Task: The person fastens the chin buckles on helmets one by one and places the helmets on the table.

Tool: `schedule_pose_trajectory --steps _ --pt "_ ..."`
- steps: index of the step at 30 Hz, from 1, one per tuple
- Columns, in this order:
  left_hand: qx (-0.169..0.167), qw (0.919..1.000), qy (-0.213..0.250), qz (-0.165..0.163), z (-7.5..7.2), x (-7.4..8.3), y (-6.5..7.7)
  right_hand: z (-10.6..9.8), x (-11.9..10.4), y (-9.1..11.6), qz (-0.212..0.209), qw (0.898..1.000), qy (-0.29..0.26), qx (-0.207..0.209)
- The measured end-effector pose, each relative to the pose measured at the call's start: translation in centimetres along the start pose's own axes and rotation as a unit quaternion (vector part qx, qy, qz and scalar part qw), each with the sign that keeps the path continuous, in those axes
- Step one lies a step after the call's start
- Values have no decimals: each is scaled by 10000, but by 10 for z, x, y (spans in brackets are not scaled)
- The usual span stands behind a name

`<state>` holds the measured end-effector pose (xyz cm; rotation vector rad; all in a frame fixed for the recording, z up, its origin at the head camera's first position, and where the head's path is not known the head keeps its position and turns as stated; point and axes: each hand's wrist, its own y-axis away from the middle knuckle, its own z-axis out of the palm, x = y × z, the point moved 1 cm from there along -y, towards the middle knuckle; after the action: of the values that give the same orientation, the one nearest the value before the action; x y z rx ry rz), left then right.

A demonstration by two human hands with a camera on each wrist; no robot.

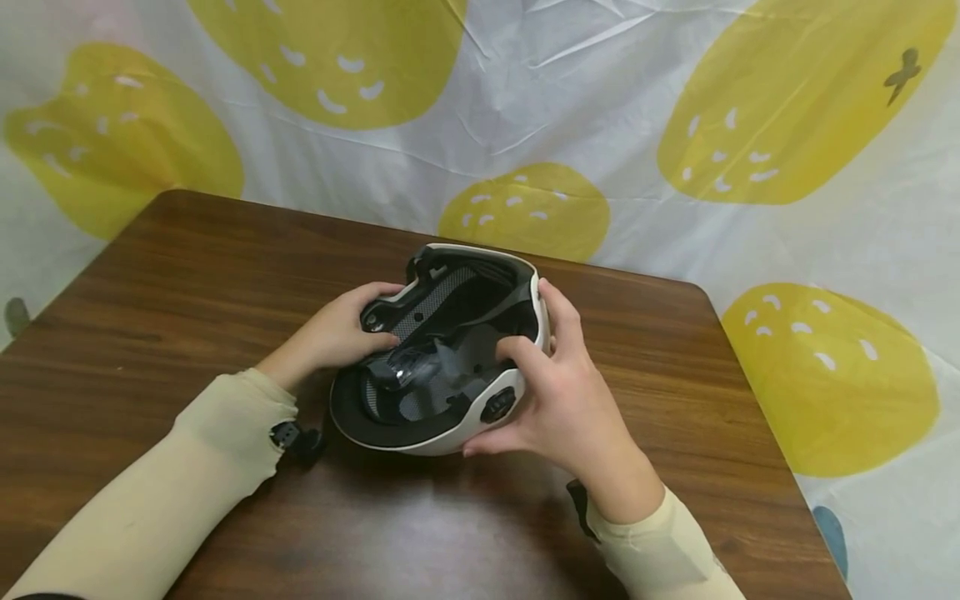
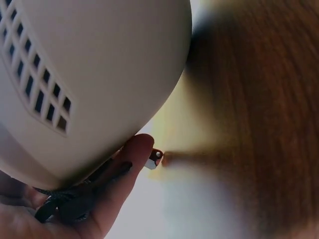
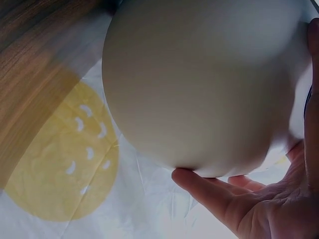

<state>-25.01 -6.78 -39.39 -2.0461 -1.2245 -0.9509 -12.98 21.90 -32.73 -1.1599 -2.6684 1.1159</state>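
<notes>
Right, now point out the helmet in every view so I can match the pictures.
Head: the helmet sits near the centre, hollow side showing, between the left hand and right hand.
Left wrist: its pale, vented shell fills the upper left.
Right wrist: its smooth, pale shell spans upper centre to right.
Shared landmark: wooden table, at right in left wrist, upper left in right wrist.

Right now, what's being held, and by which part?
A white helmet, gripped at its rim on opposite sides by the left hand and the right hand.
</notes>
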Motion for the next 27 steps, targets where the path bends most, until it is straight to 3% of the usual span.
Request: schedule_pose_trajectory --steps 10,19,27 --pt "23 9998 -176 19 -2 5 2 -3 3 -2 51 9991 -409 -83" --pt "66 9993 -337 -126 -4 11 4 -6 8 1 229 9993 -53 -289" --pt "130 9986 -476 -185 -8 20 8 -7 9 2 438 9979 -70 -464"
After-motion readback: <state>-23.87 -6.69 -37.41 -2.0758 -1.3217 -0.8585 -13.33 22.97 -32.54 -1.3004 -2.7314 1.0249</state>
